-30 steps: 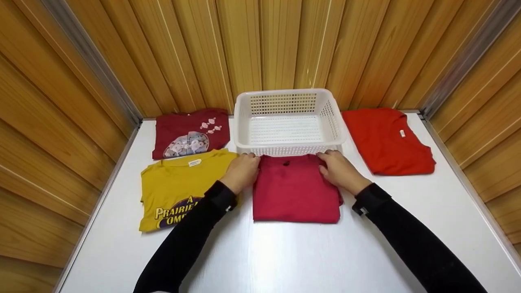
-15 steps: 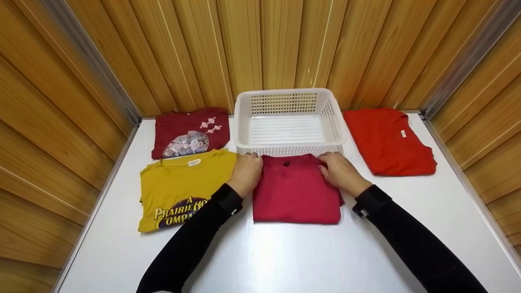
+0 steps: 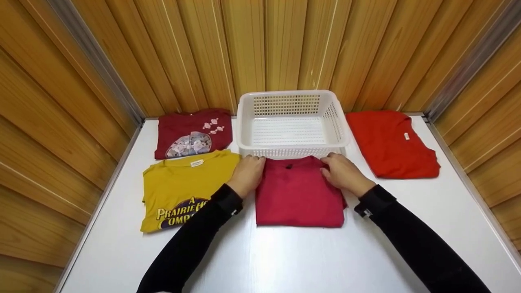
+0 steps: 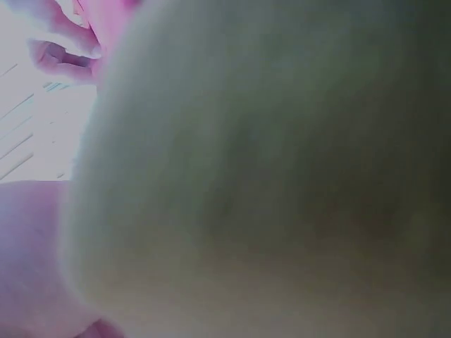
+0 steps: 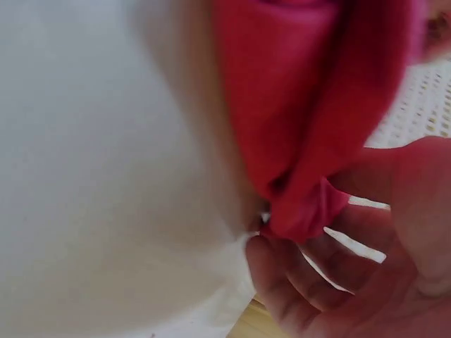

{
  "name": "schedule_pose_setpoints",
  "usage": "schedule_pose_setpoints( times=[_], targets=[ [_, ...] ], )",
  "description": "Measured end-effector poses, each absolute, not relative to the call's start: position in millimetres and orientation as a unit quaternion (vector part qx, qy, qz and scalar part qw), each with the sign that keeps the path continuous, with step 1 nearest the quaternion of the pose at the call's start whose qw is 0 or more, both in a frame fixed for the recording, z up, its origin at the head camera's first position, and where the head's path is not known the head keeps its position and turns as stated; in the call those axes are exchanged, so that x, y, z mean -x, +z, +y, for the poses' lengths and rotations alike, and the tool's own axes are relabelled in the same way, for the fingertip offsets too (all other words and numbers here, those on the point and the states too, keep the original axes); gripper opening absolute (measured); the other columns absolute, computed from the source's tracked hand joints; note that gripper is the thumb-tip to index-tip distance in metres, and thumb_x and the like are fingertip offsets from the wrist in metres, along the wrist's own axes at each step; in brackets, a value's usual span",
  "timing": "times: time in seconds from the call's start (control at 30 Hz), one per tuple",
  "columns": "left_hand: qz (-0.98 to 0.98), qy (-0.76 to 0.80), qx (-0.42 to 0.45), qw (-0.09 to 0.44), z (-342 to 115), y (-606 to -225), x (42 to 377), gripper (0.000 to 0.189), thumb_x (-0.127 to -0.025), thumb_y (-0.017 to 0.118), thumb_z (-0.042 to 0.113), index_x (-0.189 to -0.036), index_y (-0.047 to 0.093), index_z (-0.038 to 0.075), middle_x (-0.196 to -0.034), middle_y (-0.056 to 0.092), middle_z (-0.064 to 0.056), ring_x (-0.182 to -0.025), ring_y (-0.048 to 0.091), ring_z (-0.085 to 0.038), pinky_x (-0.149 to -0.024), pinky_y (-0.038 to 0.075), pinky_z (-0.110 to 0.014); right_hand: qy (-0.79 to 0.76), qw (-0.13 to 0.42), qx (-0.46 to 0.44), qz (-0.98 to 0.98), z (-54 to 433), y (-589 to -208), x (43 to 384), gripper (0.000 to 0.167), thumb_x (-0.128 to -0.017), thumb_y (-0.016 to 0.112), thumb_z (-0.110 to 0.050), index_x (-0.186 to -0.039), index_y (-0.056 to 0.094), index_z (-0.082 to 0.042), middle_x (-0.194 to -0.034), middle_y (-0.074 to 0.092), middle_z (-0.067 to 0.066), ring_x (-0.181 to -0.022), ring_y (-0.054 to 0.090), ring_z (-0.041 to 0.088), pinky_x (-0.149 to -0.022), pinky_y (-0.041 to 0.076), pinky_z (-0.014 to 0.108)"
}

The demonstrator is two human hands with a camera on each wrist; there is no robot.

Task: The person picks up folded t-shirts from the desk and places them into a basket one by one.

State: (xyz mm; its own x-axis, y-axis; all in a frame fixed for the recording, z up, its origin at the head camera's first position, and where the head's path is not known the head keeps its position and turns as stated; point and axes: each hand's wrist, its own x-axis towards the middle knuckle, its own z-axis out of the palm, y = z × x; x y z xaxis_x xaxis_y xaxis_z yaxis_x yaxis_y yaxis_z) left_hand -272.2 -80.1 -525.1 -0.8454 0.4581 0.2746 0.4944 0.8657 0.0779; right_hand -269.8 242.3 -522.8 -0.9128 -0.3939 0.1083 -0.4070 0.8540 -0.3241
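Note:
A folded crimson T-shirt [image 3: 299,195] lies on the white table in front of the basket, its neckline toward the basket. At its far left corner my left hand [image 3: 247,173] grips the fabric; the fingertips are partly hidden. My right hand [image 3: 344,173] holds the far right corner. In the right wrist view, fingers [image 5: 282,282] curl under the bunched edge of the crimson T-shirt [image 5: 296,120]. A blurred surface blocks most of the left wrist view, with a bit of the pink-looking T-shirt [image 4: 109,24] at the upper left.
A white plastic basket [image 3: 293,145] stands behind the T-shirt against the wood-look wall. To the left lie a folded yellow T-shirt [image 3: 171,183] and a maroon printed one [image 3: 175,128]. A folded red garment [image 3: 392,150] lies at the right.
My left hand and forearm have shifted slightly right. Both hands stay at the T-shirt's far corners, and the head view has moved a little.

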Motion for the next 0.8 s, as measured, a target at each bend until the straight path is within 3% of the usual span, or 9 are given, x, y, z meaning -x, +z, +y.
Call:
schedule_pose_setpoints(
  times=[0.37, 0.53, 0.67, 0.8],
  targets=[
    [-0.968, -0.002, 0.224, 0.117, -70.4, -527.4, 268.3, 0.018, -0.097, 0.075, 0.009, -0.11, 0.079, -0.003, -0.107, 0.075, -0.018, -0.093, 0.077, -0.036, -0.076, 0.066, -0.047, 0.2, 0.009, -0.191, -0.961, 241.3, -524.5, 269.9, 0.029, -0.092, 0.075, -0.004, -0.118, 0.078, 0.006, -0.101, 0.071, 0.023, -0.094, 0.067, 0.04, -0.089, 0.058, 0.057],
    [-0.962, 0.008, 0.225, 0.153, -70.3, -530.3, 263.1, 0.01, -0.097, 0.074, 0.007, -0.102, 0.079, -0.001, -0.101, 0.075, -0.016, -0.087, 0.077, -0.033, -0.071, 0.065, -0.044, 0.214, 0.022, -0.177, -0.96, 243.9, -525.4, 268.2, 0.023, -0.089, 0.078, -0.004, -0.111, 0.075, -0.001, -0.099, 0.067, 0.017, -0.091, 0.063, 0.035, -0.084, 0.054, 0.053],
    [-0.96, -0.056, 0.235, 0.141, -77.3, -528.3, 263.0, 0.004, -0.1, 0.07, 0.001, -0.102, 0.073, -0.001, -0.095, 0.076, -0.018, -0.085, 0.078, -0.036, -0.075, 0.066, -0.047, 0.248, 0.032, -0.175, -0.952, 249.0, -527.2, 266.4, 0.016, -0.089, 0.078, 0.0, -0.101, 0.07, -0.007, -0.092, 0.068, 0.012, -0.089, 0.062, 0.03, -0.082, 0.05, 0.046],
    [-0.956, -0.121, 0.235, 0.131, -84.4, -523.7, 263.6, 0.004, -0.101, 0.069, -0.002, -0.105, 0.069, -0.002, -0.096, 0.076, -0.02, -0.088, 0.077, -0.04, -0.08, 0.066, -0.05, 0.271, 0.05, -0.177, -0.945, 252.8, -524.1, 264.8, 0.019, -0.092, 0.077, 0.002, -0.109, 0.077, -0.006, -0.1, 0.077, 0.014, -0.096, 0.069, 0.032, -0.089, 0.056, 0.048]
  ],
)
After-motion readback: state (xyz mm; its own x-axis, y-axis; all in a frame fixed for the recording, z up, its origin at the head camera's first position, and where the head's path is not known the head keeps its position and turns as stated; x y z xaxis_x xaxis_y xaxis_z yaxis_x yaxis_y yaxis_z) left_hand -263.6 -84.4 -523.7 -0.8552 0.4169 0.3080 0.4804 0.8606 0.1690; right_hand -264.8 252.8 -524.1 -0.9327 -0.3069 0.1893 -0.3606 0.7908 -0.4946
